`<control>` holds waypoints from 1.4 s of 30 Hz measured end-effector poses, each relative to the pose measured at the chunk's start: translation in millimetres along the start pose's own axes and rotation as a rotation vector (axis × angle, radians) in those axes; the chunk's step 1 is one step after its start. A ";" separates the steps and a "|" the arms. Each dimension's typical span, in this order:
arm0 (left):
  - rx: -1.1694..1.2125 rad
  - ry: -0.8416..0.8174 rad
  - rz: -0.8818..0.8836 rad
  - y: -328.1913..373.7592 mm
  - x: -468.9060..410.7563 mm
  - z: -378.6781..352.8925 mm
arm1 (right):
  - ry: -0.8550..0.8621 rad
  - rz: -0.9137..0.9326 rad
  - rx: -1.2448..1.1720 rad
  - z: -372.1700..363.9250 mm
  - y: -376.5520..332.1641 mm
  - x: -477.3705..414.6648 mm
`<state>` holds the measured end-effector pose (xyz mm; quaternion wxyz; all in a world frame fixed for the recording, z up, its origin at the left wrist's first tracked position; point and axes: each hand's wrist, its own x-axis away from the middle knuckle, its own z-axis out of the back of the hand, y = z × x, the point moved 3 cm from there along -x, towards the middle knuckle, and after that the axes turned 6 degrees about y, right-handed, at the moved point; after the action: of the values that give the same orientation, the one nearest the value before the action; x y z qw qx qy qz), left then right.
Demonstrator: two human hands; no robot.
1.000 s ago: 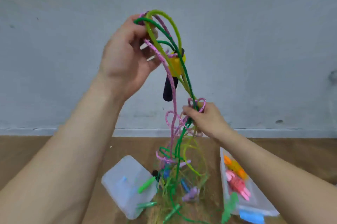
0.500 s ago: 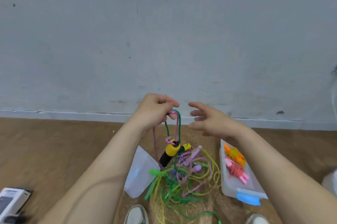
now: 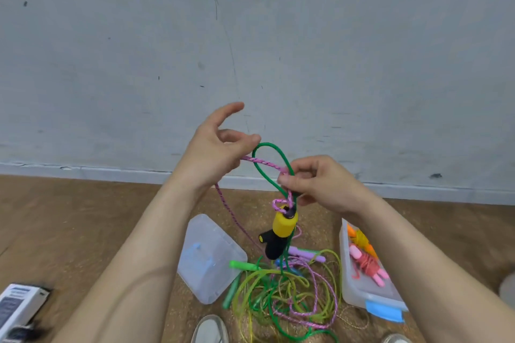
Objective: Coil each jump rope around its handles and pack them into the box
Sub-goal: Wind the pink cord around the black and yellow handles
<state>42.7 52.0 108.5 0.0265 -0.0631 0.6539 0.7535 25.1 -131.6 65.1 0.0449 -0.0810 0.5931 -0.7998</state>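
Left hand (image 3: 214,153) and right hand (image 3: 320,183) both pinch the pink rope (image 3: 259,161), green rope (image 3: 268,143) looped across it, yellow handle (image 3: 282,227) dangling over the floor tangle (image 3: 284,292) between lid (image 3: 206,259) and box (image 3: 362,289).

Head-worn wide view, facing forward-down toward floor (image 3: 69,231), wall (image 3: 250,36)

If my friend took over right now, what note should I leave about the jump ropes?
Left hand pinches the pink rope. The right hand pinches it beside the green loop, above the hanging yellow-and-black handle.
Tangled ropes lie on the floor between the lid and the open box.
Done: a pink bundle and an orange bundle are in the box.
Left: untangle, coil and pack the rest.
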 end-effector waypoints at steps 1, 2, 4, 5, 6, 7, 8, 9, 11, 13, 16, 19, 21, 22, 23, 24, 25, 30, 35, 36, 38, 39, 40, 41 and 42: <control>-0.062 -0.041 0.028 0.9 0.4 4.0 | 0.047 -0.011 -0.043 4.1 0.2 -1.2; -0.165 -0.112 0.064 0.6 1.3 7.7 | 0.106 -0.023 -0.075 8.6 0.9 -3.0; -0.426 -0.306 0.151 -6.3 5.4 12.8 | 0.241 -0.046 -0.114 19.6 5.0 -7.7; -0.537 -0.379 0.185 -12.7 7.5 15.1 | 0.307 -0.059 -0.133 25.3 8.0 -9.9; -0.626 -0.405 0.205 -18.3 8.7 17.2 | 0.370 -0.076 -0.148 30.9 11.3 -11.7; -0.695 -0.387 0.214 -22.7 7.8 20.1 | 0.429 -0.095 -0.160 36.7 14.7 -13.0; -0.748 -0.336 0.222 -25.7 5.5 24.7 | 0.484 -0.115 -0.181 42.5 18.7 -14.4; -0.794 -0.261 0.238 -28.6 1.9 31.5 | 0.539 -0.134 -0.219 48.5 23.0 -15.6; -0.918 -0.080 0.256 -34.8 -5.6 49.4 | 0.646 -0.171 -0.303 59.5 30.4 -15.4; -1.006 0.031 0.251 -40.0 -8.8 65.1 | 0.709 -0.204 -0.361 68.8 37.5 -15.7; -0.649 0.057 0.215 -34.2 -4.5 60.6 | 0.651 -0.254 -0.270 68.7 45.3 -19.1; -0.219 0.005 0.053 -2.4 6.2 32.9 | 0.511 -0.276 0.223 57.4 40.0 -21.9; -0.052 -0.041 -0.020 14.7 12.6 12.4 | 0.400 -0.176 0.240 38.1 22.3 -15.3; 0.022 -0.067 -0.034 20.2 14.8 3.2 | 0.294 -0.110 0.164 23.9 14.6 -11.1; 0.097 -0.080 -0.045 24.0 16.3 -4.9 | 0.159 -0.052 0.105 6.9 7.7 -5.4; 0.179 -0.078 -0.057 27.4 16.9 -11.4 | 0.011 -0.020 0.082 -11.4 7.6 -1.8; 0.266 -0.066 -0.069 31.0 17.1 -16.2 | -0.128 -0.003 0.066 -28.0 9.7 2.1; 0.658 0.063 -0.046 41.1 11.0 -10.2 | -0.395 -0.007 0.122 -59.6 24.9 9.5; 0.984 0.292 -0.109 41.1 6.2 20.3 | -0.361 0.027 0.546 -37.9 34.0 8.1; 0.989 0.343 -0.137 40.6 5.0 27.0 | -0.326 0.027 0.604 -33.7 33.3 8.2; 0.972 0.388 -0.175 39.3 1.4 36.1 | -0.236 0.020 0.496 -26.1 26.3 6.3; 0.927 0.394 -0.168 38.6 -0.8 37.0 | -0.176 0.007 0.325 -23.0 19.5 5.3; 0.822 0.404 -0.136 37.4 -2.5 35.1 | -0.099 0.006 0.143 -18.9 11.0 4.5; 0.663 0.405 -0.088 34.7 -3.1 30.5 | -0.018 0.019 -0.023 -13.9 1.2 4.4; 0.471 0.380 -0.032 29.0 -2.8 23.9 | 0.049 0.036 -0.159 -9.2 -8.4 4.9</control>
<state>40.5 71.6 140.6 -0.0707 -0.2052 0.8027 0.5555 18.8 -121.3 71.0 0.0382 -0.0543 0.6571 -0.7508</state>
